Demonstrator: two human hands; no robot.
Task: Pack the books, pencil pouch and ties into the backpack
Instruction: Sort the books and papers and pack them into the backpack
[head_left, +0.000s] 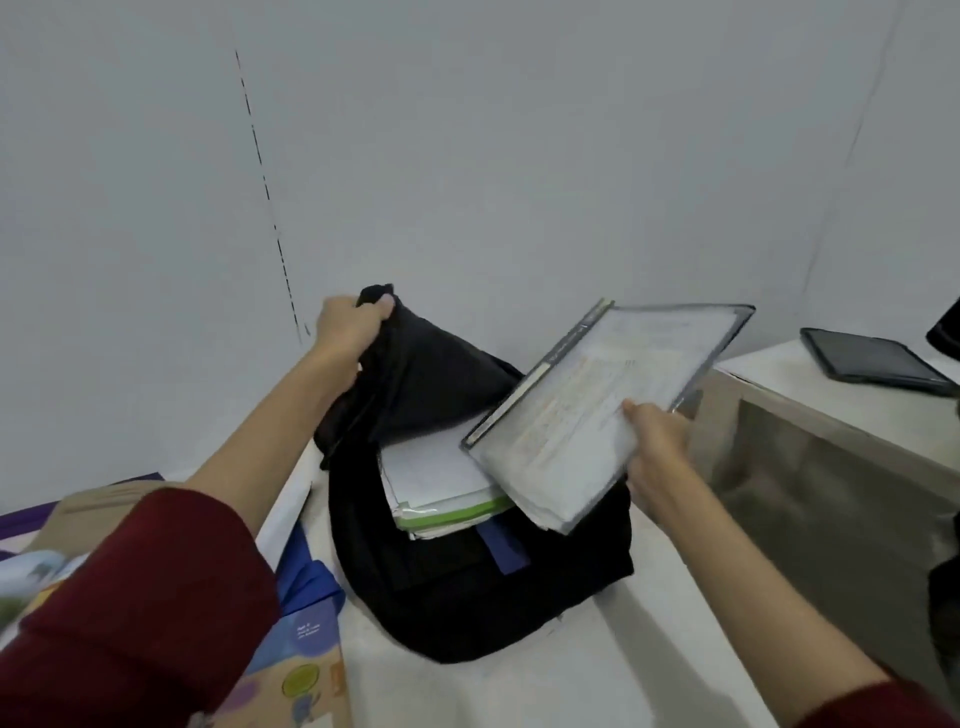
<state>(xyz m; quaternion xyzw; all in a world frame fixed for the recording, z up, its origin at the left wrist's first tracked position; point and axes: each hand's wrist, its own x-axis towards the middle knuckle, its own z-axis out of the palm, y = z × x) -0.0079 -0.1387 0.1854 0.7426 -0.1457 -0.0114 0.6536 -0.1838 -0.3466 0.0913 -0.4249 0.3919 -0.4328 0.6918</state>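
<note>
Left hand (347, 322) grips the black backpack (467, 587) flap up; right hand (655, 441) pinches a plastic-covered book (597, 395) over the books inside (441, 483).

My left grip (347, 323) bunches the backpack (467, 587) in matt black cloth. My right grip (655, 436) pinches a book (597, 400) in a glossy clear plastic cover. Below it, smooth white bench (597, 675).
</note>
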